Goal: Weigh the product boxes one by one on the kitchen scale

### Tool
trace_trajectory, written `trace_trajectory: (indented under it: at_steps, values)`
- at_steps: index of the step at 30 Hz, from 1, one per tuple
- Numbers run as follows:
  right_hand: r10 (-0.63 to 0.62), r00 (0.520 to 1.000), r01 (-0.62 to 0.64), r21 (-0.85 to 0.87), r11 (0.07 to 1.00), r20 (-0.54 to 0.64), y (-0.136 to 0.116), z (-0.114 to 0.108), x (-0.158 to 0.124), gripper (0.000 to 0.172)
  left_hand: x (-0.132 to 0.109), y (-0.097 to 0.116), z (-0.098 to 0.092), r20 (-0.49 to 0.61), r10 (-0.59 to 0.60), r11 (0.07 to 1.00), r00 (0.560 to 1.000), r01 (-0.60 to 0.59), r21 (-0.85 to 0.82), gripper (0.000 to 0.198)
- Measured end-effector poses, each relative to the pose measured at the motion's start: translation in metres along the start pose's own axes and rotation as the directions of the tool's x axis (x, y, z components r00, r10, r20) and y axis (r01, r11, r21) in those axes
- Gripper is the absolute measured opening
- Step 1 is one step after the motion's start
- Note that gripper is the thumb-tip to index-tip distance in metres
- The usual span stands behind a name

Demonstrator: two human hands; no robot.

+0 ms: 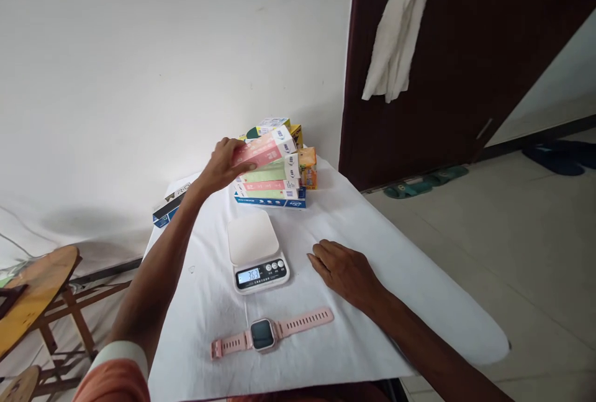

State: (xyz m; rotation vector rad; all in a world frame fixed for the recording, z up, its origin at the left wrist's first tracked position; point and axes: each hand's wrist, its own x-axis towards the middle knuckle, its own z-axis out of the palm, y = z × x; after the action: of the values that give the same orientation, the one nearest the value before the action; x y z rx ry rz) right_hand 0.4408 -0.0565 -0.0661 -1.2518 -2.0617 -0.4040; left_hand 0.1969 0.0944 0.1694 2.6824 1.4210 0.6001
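My left hand (226, 163) grips the end of a pink and white box (264, 147), tilted over a stack of boxes. Directly beneath it lies a green and white box (274, 170), with more pink, green and blue boxes under that. In front of the stack stands a white kitchen scale (252, 237) with a bare platform and a lit display that seems to read 363. My right hand (342, 268) rests on the white cloth right of the scale, fingers curled and nothing seen in them. Nearest me, a pink smartwatch (263, 334) lies stretched out flat.
Yellow and orange boxes (308, 168) stand behind the stack. A dark and blue box (170, 205) lies at the table's left edge. A wooden stool (44, 278) is at far left. White wall behind; a dark door with a towel (395, 39) at right, slippers (410, 188) below.
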Motion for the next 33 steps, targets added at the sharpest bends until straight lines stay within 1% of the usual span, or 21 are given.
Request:
trace_trajectory:
  at_steps: [2, 4, 5, 7, 9, 10, 12, 14, 15, 16, 18, 20, 22, 25, 28, 30, 33]
  values:
    - [0.015, 1.000, -0.015, 0.007, 1.000, 0.015, 0.000, 0.001, 0.000, 0.033, -0.026, 0.005, -0.012, -0.047, 0.031, 0.999, 0.998, -0.032, -0.018, 0.045]
    - [0.039, 0.998, -0.041, 0.028, 0.999, 0.049, -0.001, 0.002, -0.002, 0.033, -0.057, 0.008, -0.016, -0.040, 0.075, 0.997, 0.996, -0.077, -0.030, 0.047]
    - [0.049, 0.996, -0.052, 0.041, 0.998, 0.069, -0.001, 0.003, -0.003, 0.033, -0.074, 0.009, -0.014, -0.021, 0.092, 0.995, 0.996, -0.093, -0.038, 0.048]
    - [0.072, 0.992, -0.081, 0.076, 0.994, 0.108, -0.001, 0.004, -0.003, 0.034, -0.105, 0.008, -0.003, 0.031, 0.089, 0.995, 0.996, -0.087, -0.055, 0.046]
    - [0.121, 0.977, -0.143, 0.123, 0.982, 0.173, 0.000, 0.000, -0.001, 0.034, -0.130, 0.005, 0.015, 0.095, 0.031, 0.997, 0.995, -0.024, -0.074, 0.044]
    - [0.150, 0.962, -0.189, 0.156, 0.970, 0.228, 0.002, -0.003, 0.002, 0.033, -0.140, 0.004, 0.024, 0.125, -0.003, 0.996, 0.992, 0.014, -0.084, 0.042]
    - [0.180, 0.908, -0.286, 0.245, 0.927, 0.378, 0.007, -0.013, 0.012, 0.034, -0.154, 0.001, 0.041, 0.172, -0.057, 0.992, 0.983, 0.075, -0.099, 0.041]
    - [0.170, 0.848, -0.376, 0.343, 0.861, 0.502, 0.012, -0.024, 0.026, 0.038, -0.162, -0.002, 0.054, 0.201, -0.082, 0.989, 0.976, 0.105, -0.104, 0.040]
    - [0.170, 0.832, -0.413, 0.387, 0.824, 0.528, 0.014, -0.028, 0.035, 0.039, -0.165, -0.003, 0.059, 0.210, -0.089, 0.988, 0.974, 0.112, -0.102, 0.040]
    - [0.182, 0.828, -0.444, 0.423, 0.790, 0.530, 0.015, -0.030, 0.043, 0.040, -0.167, -0.005, 0.062, 0.216, -0.095, 0.988, 0.972, 0.118, -0.098, 0.041]
    - [0.237, 0.840, -0.485, 0.478, 0.732, 0.489, 0.015, -0.028, 0.059, 0.041, -0.169, -0.007, 0.068, 0.223, -0.102, 0.988, 0.969, 0.125, -0.089, 0.042]
    - [0.276, 0.852, -0.498, 0.528, 0.687, 0.445, 0.012, -0.018, 0.069, 0.041, -0.171, -0.008, 0.072, 0.224, -0.100, 0.989, 0.969, 0.121, -0.082, 0.043]
    - [0.286, 0.865, -0.491, 0.573, 0.657, 0.413, 0.009, -0.002, 0.073, 0.039, -0.172, -0.010, 0.073, 0.227, -0.093, 0.991, 0.969, 0.112, -0.072, 0.044]
    - [0.281, 0.897, -0.437, 0.598, 0.672, 0.340, 0.005, 0.021, 0.067, 0.035, -0.174, -0.010, 0.073, 0.229, -0.091, 0.993, 0.969, 0.107, -0.058, 0.055]
    - [0.245, 0.927, -0.370, 0.578, 0.727, 0.285, 0.005, 0.033, 0.058, 0.030, -0.175, -0.010, 0.072, 0.216, -0.097, 0.993, 0.972, 0.110, -0.046, 0.065]
    - [0.217, 0.934, -0.346, 0.558, 0.754, 0.285, 0.005, 0.035, 0.054, 0.028, -0.174, -0.007, 0.073, 0.218, -0.096, 0.994, 0.971, 0.105, -0.031, 0.062]
    - [0.190, 0.937, -0.323, 0.519, 0.791, 0.294, 0.006, 0.035, 0.052, 0.025, -0.173, -0.001, 0.074, 0.241, -0.096, 0.995, 0.966, 0.101, -0.010, 0.049]
